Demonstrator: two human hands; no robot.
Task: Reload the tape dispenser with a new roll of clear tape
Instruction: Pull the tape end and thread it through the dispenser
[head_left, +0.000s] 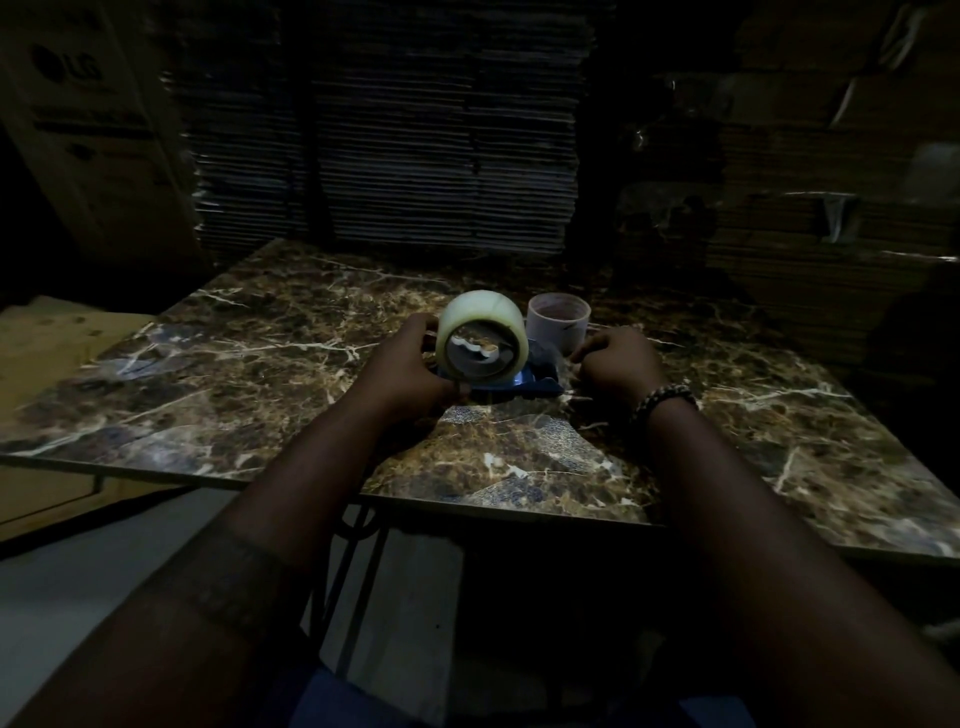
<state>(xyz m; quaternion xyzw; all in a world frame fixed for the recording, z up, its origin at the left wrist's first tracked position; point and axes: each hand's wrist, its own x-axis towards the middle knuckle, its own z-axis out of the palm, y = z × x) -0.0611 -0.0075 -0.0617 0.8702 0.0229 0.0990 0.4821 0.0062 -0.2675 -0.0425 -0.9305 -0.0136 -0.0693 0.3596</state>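
Note:
A full roll of clear tape (480, 314) stands on edge at the middle of the marble table (260, 364), its open core facing me. It sits on or just over the blue tape dispenser (524, 385), which lies flat beneath it. My left hand (410, 371) grips the roll's left side. My right hand (618, 361), a beaded bracelet on the wrist, rests curled on the table at the dispenser's right end; whether it grips the dispenser is hidden. An empty cardboard tape core (558, 322) stands upright just behind.
A tall stack of flattened cardboard (389, 135) rises behind the table. A large printed carton (88, 119) stands at the left, more boxes (831, 182) at the right. The scene is dim. The table's near edge (498, 506) lies close to my body.

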